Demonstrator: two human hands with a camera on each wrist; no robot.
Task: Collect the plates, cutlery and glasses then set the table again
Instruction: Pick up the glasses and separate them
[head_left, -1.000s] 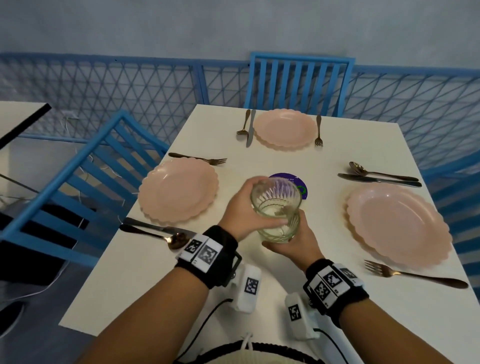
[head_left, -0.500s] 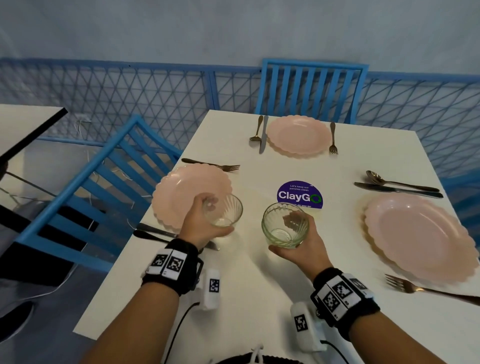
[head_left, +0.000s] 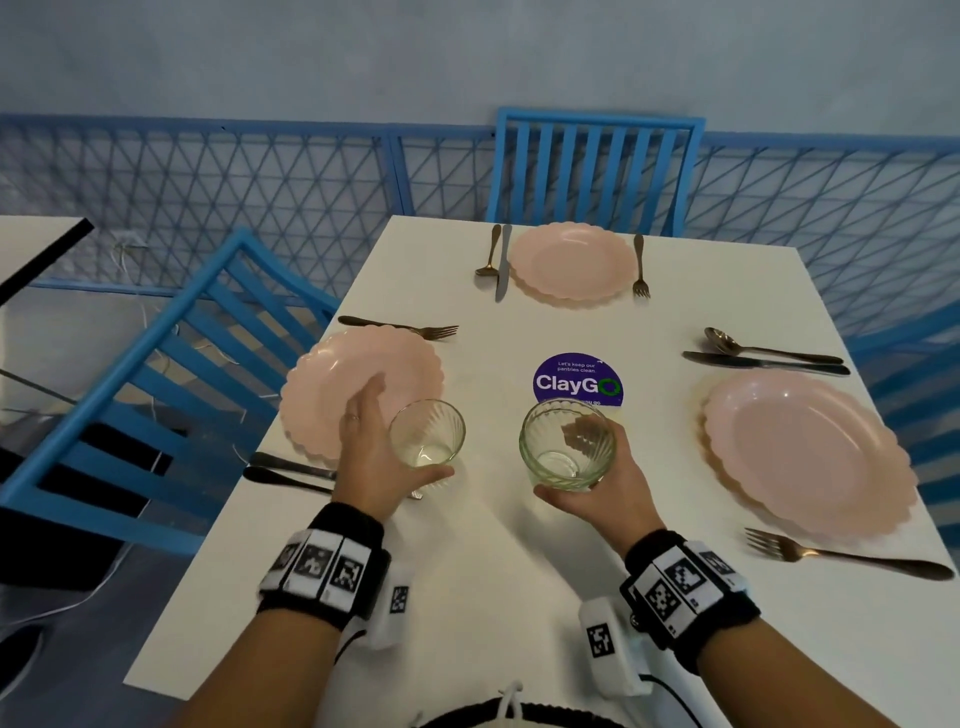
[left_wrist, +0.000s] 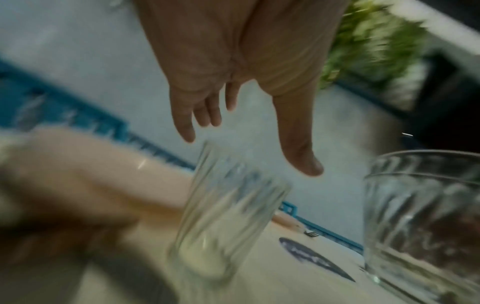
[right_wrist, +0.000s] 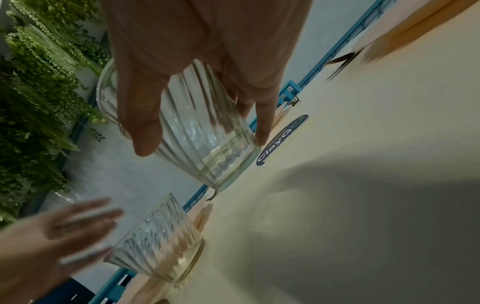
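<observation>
Setting two ribbed glasses on the white desk (head_left: 467, 597)

Right hand (head_left: 608, 499) gripping right glass (head_left: 567, 444), fingers wrapped round it; left hand (head_left: 371, 457) hovering beside left glass (head_left: 427, 434), fingers spread apart, near left plate (head_left: 332, 384).

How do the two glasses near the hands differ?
The left glass stands on the table, released beside the open left hand; the right glass is gripped and lifted, tilted, by the right hand. Both are clear, ribbed and empty.
</observation>
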